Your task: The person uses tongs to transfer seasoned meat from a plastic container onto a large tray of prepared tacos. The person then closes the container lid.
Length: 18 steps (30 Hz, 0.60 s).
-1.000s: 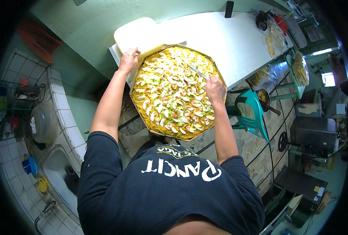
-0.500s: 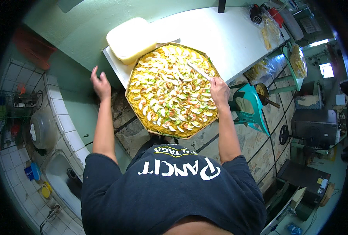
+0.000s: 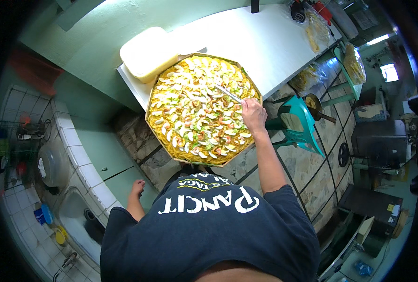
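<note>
A wide octagonal tray (image 3: pixel 158 137) is full of yellow noodles, topped with sliced egg, shrimp and green bits. It rests partly on the white table and juts out toward my body. My right hand (image 3: pixel 254 115) is over the tray's right side, closed around a slim metal utensil (image 3: pixel 228 94) whose far end points left over the toppings; its exact kind is unclear. Down beside my body, at the lower left, my left hand (image 3: pixel 137 187) hangs away from the tray, fingers loosely apart, with nothing visible in it.
A pale lidded plastic tub (image 3: pixel 148 54) stands on the white table (image 3: pixel 237 35) behind the tray. Right of me are a teal plastic stool (image 3: pixel 299 127) and a pan (image 3: pixel 313 103). Bagged food (image 3: pixel 318 30) lies at the table's far right. A tiled sink (image 3: pixel 79 207) is at left.
My left hand has dropped from beside the tray's left edge to near my body. My right hand has shifted slightly left and nearer, still with the utensil.
</note>
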Each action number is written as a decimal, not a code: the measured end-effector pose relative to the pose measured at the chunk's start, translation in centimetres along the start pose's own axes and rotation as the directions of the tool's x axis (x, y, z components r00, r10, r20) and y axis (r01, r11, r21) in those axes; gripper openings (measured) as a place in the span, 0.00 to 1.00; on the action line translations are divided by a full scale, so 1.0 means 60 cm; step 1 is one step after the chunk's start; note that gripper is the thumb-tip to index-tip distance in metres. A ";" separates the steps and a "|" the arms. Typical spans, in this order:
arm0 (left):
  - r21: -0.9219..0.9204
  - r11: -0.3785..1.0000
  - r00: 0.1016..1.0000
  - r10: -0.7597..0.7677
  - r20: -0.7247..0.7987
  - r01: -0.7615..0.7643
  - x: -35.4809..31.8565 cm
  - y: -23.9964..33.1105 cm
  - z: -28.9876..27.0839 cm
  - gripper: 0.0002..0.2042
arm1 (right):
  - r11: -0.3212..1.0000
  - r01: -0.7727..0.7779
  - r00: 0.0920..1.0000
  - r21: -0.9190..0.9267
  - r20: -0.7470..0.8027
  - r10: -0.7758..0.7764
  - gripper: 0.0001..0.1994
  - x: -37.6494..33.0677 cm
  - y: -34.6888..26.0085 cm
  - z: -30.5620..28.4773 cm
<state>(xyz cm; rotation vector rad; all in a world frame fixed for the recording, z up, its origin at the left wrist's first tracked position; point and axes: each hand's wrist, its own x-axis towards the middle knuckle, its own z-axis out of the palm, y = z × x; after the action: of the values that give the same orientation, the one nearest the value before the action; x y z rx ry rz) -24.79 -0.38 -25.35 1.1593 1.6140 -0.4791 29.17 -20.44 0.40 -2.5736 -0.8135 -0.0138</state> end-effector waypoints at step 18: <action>-0.179 0.981 0.998 0.070 -0.006 -0.069 -0.018 0.056 -0.001 0.17 | 1.000 0.007 1.000 -0.003 -0.025 -0.007 0.12 0.056 -0.001 0.016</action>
<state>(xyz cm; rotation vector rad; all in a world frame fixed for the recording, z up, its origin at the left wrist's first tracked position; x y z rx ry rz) -21.95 0.66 -23.56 1.0757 1.5761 -0.2827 31.79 -18.16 0.00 -2.5683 -0.8140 -0.0490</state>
